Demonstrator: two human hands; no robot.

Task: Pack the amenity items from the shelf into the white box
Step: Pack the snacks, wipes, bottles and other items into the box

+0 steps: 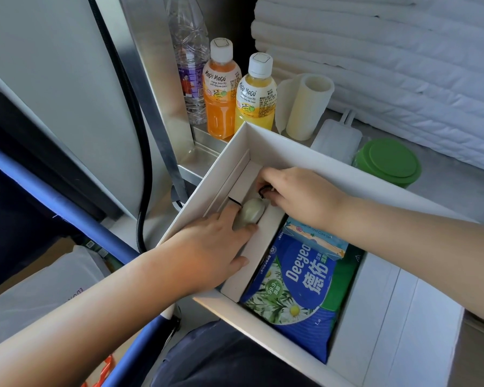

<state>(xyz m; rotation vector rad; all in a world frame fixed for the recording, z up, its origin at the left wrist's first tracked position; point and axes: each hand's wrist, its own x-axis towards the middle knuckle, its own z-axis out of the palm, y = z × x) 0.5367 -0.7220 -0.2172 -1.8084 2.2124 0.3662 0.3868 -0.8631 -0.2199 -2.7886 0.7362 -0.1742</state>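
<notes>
The white box (288, 146) sits at the shelf's front edge. Both hands reach into its narrow left compartment. My left hand (213, 247) has its fingers round a small grey-green oval object (250, 215). My right hand (299, 196) pinches a thin black cord (264, 189) running from that object. In the box's right compartment lies a blue Deeyeo wipes pack (296, 291), with a light blue packet (316, 238) lying on it.
On the shelf behind the box stand an orange Mogu Mogu bottle (220, 90), a yellow one (256, 93), a clear water bottle (190, 57), a pale roll (309, 106), a white flat tag (337, 139) and a green-lidded tub (389, 163). Folded white towels (389, 65) fill the back right.
</notes>
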